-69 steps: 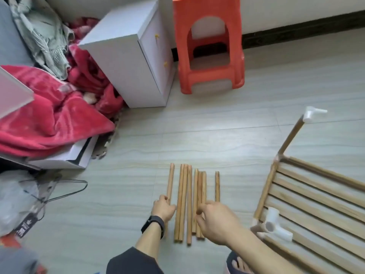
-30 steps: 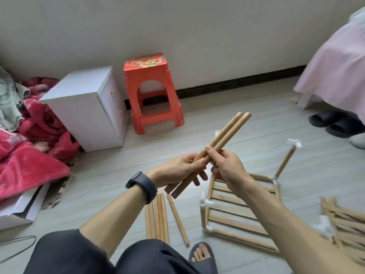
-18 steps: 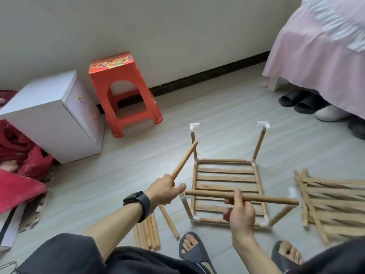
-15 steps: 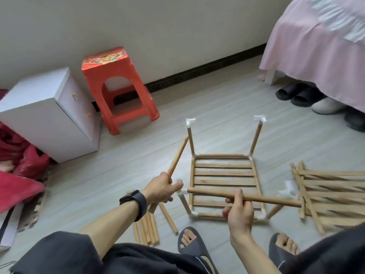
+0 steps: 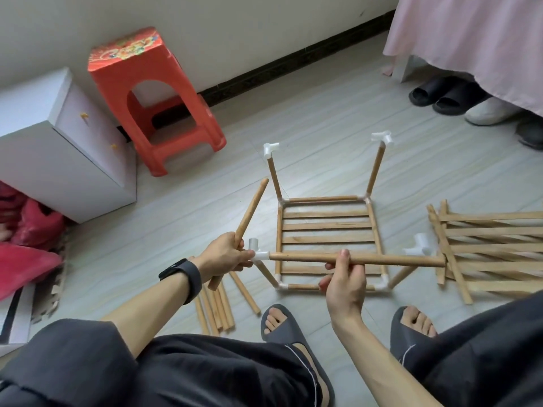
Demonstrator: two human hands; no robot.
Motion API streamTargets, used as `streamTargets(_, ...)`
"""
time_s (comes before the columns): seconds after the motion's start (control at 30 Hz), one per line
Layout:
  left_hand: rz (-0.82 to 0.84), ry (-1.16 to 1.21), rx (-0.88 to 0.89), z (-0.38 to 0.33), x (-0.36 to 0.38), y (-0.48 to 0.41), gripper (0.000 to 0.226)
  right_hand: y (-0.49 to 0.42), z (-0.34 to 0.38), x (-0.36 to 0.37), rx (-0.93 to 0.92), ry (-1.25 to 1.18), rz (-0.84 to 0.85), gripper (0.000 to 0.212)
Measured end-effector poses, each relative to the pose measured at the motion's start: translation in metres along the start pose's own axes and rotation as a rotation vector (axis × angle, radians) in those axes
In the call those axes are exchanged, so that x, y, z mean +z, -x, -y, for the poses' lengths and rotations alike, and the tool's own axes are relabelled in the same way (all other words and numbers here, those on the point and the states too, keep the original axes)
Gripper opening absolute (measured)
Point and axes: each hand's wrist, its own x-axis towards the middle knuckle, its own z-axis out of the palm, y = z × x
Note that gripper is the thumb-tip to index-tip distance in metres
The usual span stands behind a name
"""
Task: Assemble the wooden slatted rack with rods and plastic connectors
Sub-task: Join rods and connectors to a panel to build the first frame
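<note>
Two round rods in hand, rack base on the floor

Right hand (image 5: 343,284) curls round a smooth round level rod (image 5: 396,260); its left end meets the white plastic connector (image 5: 257,251) on the rack's near-left post. Left hand (image 5: 223,257) grips a tilted rod (image 5: 249,212), just beside that connector. Hands apart. Rack (image 5: 326,227): flat slats in a rod frame, four splayed posts, moulded white joints, on the pale wood-grain floor (image 5: 323,113). Spare rods (image 5: 217,309) lie near its left side, loose slat panels (image 5: 484,248) to its right.

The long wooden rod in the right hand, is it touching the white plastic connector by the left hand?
Touching. In the head view the long wooden rod ends right at the white plastic connector, no gap.
</note>
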Motion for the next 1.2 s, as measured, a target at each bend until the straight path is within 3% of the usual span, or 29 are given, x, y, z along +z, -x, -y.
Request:
streamTargets(0.17, -0.018, -0.015, 0.022, 0.0, 0.002, 0.0, 0.018, -0.002, 0.001, -0.001, -0.076, 0.038, 0.037, 0.041)
streamTargets(0.3, -0.037, 0.016, 0.009, 0.003, 0.005, 0.0, 0.016, -0.013, 0.004, -0.001, -0.079, -0.002, 0.168, 0.037)
streamTargets(0.63, -0.086, 0.054, -0.063, 0.003, 0.009, 0.004, 0.013, -0.023, -0.015, 0.005, 0.1, -0.084, 0.296, 0.034)
streamTargets(0.87, -0.151, -0.403, 0.03, -0.015, 0.021, 0.001, 0.014, -0.021, 0.0, -0.006, 0.156, 0.132, 0.375, 0.044)
streamTargets(0.93, -0.22, -0.473, 0.11, -0.032, 0.028, 0.004, 0.015, -0.018, 0.001, -0.022, 0.083, 0.296, 0.32, 0.051)
streamTargets(1.03, -0.284, -0.545, 0.33, -0.069, 0.037, 0.011, 0.015, -0.012, 0.007, -0.05, -0.211, 0.341, 0.059, 0.051)
streamTargets(1.13, -0.064, -0.484, 0.477, -0.106, 0.055, 0.012, 0.017, -0.016, 0.019, -0.073, -0.468, 0.214, -0.244, 0.028)
streamTargets(1.2, 0.123, -0.422, 0.464, -0.125, 0.078, 0.01, 0.029, -0.032, 0.024, -0.085, -0.429, 0.17, -0.404, 0.02)
